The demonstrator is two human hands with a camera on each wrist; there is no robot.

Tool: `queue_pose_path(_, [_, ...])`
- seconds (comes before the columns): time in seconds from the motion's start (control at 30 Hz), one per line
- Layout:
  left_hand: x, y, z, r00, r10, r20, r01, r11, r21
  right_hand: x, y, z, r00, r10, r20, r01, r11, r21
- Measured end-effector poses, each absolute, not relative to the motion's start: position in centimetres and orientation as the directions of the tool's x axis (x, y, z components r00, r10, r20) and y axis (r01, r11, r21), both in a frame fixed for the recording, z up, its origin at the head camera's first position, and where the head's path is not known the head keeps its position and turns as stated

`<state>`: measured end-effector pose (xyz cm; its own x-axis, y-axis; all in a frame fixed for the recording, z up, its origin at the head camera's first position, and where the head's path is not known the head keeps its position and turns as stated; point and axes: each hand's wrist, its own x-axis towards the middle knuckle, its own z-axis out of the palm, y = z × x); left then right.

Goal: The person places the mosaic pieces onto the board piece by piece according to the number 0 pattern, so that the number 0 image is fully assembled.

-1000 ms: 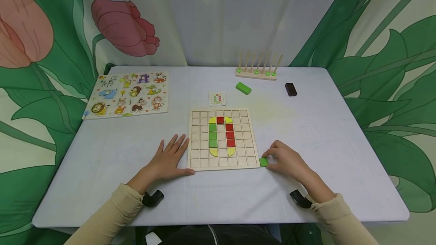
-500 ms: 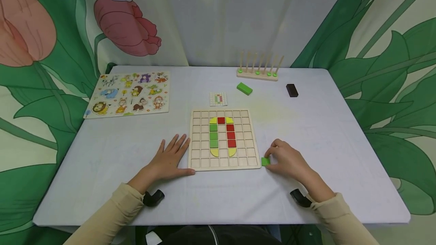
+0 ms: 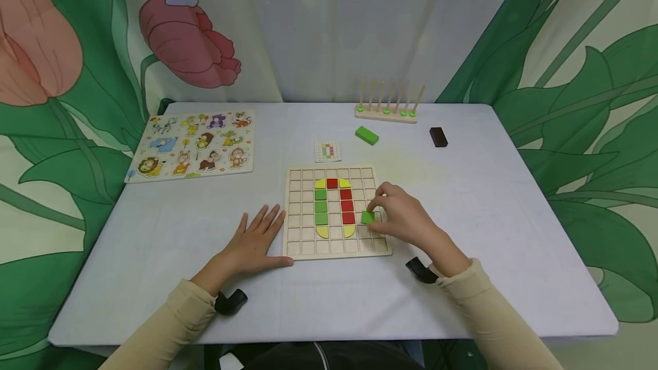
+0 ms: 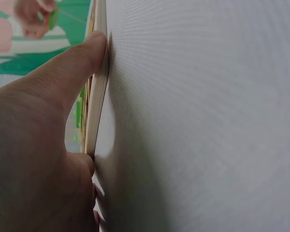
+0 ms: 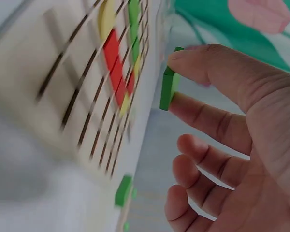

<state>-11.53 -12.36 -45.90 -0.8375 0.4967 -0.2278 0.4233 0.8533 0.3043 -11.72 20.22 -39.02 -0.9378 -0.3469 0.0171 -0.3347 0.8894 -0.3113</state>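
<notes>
A wooden grid board (image 3: 298, 247) lies in the middle of the table, bearing green, red and yellow tiles set in a ring. My left hand (image 3: 252, 244) lies spread at the board's left edge; in the left wrist view its thumb (image 4: 82, 55) touches the board's side. Above the board's right part, my right hand (image 3: 406, 218) pinches a green square tile (image 3: 367, 217) between thumb and forefinger. The right wrist view shows that tile (image 5: 167, 89) raised off the board, the other fingers loosely curled. Behind the board lies a small pattern card (image 3: 327, 152).
An animal puzzle board (image 3: 197, 144) lies at the back left. Further back stands a peg rack (image 3: 386, 113) with green beads. A green block (image 3: 367, 135) and a dark block (image 3: 438, 137) lie at the back right.
My right hand has lifted the green tile from beside the board's right edge and carried it left and away from me, over the board. The left hand has stayed put.
</notes>
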Motion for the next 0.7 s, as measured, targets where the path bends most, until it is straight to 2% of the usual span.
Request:
queue_pose_path(0.33, [-11.6, -12.1, -45.9, -0.834, 0.503, -0.228, 0.426, 0.849, 0.312, -13.1, 15.2, -40.5, -0.873, -0.484, -0.053, -0.453, 0.847, -0.278])
queue_pose_path(0.7, [-11.5, -11.9, -45.6, -0.831, 0.511, -0.220, 0.429, 0.841, 0.330, -12.9, 14.7, -41.5, -0.866, -0.493, -0.085, -0.465, 0.855, -0.228])
